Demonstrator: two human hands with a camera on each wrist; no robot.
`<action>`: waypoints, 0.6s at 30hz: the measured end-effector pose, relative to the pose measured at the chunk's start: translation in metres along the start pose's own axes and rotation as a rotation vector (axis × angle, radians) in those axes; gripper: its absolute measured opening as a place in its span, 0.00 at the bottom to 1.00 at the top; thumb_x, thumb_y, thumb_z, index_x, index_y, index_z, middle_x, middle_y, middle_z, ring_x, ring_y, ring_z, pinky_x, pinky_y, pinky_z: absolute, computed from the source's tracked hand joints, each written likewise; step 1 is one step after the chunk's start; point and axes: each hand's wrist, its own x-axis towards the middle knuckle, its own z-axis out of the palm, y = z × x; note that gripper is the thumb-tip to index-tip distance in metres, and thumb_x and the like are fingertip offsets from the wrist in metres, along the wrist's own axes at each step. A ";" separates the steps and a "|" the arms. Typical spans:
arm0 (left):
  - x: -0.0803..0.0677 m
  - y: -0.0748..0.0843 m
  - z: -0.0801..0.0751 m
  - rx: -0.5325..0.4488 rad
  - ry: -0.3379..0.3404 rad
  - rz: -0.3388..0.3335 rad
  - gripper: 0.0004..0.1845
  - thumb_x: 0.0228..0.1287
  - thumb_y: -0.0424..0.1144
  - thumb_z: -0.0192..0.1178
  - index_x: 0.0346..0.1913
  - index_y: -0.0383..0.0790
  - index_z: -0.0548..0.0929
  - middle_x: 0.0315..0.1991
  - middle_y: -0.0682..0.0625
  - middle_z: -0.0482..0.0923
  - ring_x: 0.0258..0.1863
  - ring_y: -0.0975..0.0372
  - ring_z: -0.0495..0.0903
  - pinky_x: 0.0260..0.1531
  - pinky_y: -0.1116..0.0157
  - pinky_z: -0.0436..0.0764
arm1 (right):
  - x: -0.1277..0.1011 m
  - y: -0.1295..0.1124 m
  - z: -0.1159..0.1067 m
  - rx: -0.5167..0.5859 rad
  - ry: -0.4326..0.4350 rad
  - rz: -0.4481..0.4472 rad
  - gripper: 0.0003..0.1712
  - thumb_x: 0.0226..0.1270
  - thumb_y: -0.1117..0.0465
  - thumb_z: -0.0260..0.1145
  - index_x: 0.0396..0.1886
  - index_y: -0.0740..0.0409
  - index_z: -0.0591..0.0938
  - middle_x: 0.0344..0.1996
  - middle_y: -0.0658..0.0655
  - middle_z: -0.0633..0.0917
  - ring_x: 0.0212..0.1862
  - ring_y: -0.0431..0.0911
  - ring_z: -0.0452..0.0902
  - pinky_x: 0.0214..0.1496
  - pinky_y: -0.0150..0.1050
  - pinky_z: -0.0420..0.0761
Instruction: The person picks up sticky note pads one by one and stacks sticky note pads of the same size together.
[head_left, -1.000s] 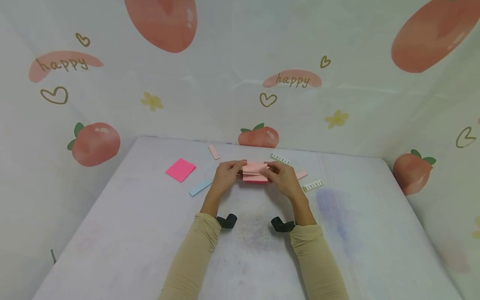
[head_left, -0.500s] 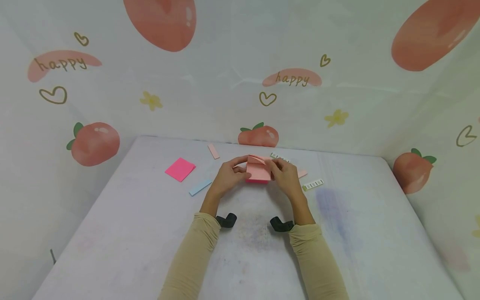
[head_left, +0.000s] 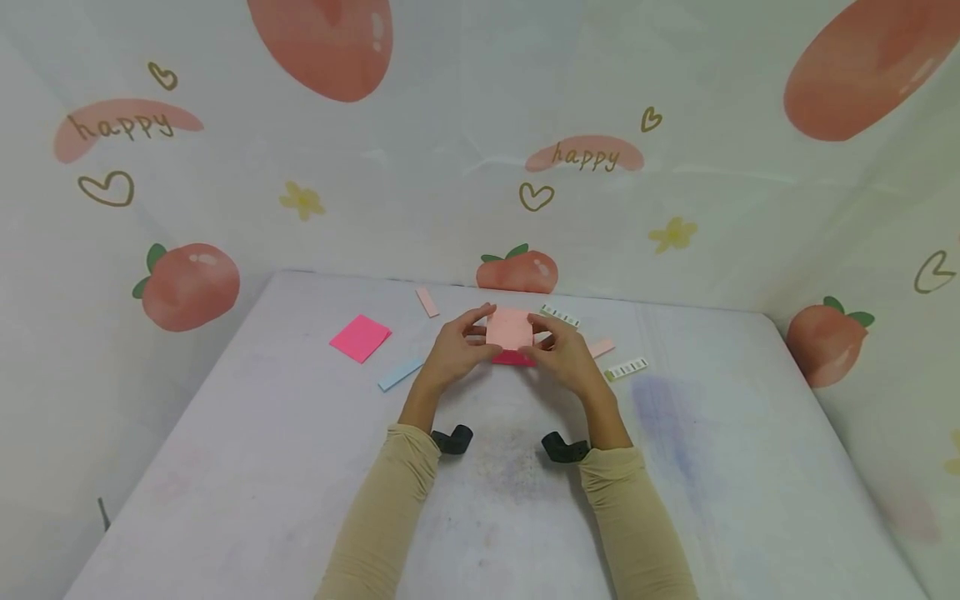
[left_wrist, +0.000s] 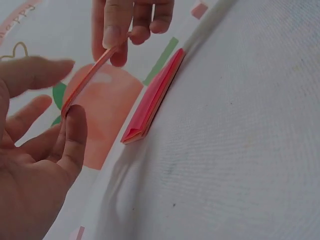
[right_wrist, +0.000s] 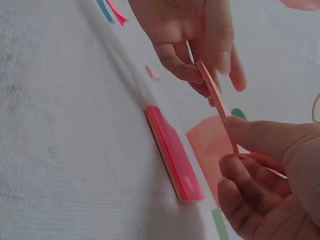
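Near the back of the table, both hands hold a thin stack of light pink sticky notes (head_left: 510, 330) in the air. My left hand (head_left: 457, 348) grips its left side, with the thumb at the lower edge and a finger at the upper one. On the opposite side my right hand (head_left: 564, 350) pinches the stack between thumb and fingers. Edge-on, the light pink stack (left_wrist: 85, 82) looks slightly bent in the left wrist view. Below it a thicker hot pink sticky note pad (right_wrist: 172, 155) rests on the table, apart from both hands; the head view shows only its front part.
A hot pink square pad (head_left: 361, 338) and a blue strip (head_left: 401, 376) lie to the left. One pale pink strip (head_left: 427, 302) is behind. Right of the hands are another pale pink strip (head_left: 602, 347) and two green-and-white strips, one nearer (head_left: 626, 369). A printed backdrop (head_left: 420, 167) rises behind.
The light pink notes were folded over and partly lifted; now they lie flat together, facing the head camera. My right thumb has moved down to their lower edge.
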 end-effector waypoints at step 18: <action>0.002 -0.007 0.009 0.037 0.091 -0.054 0.33 0.58 0.33 0.73 0.68 0.46 0.77 0.58 0.45 0.83 0.53 0.54 0.85 0.56 0.58 0.84 | 0.001 0.003 0.002 -0.028 -0.003 0.059 0.44 0.62 0.62 0.75 0.76 0.62 0.67 0.57 0.64 0.81 0.50 0.55 0.83 0.48 0.43 0.83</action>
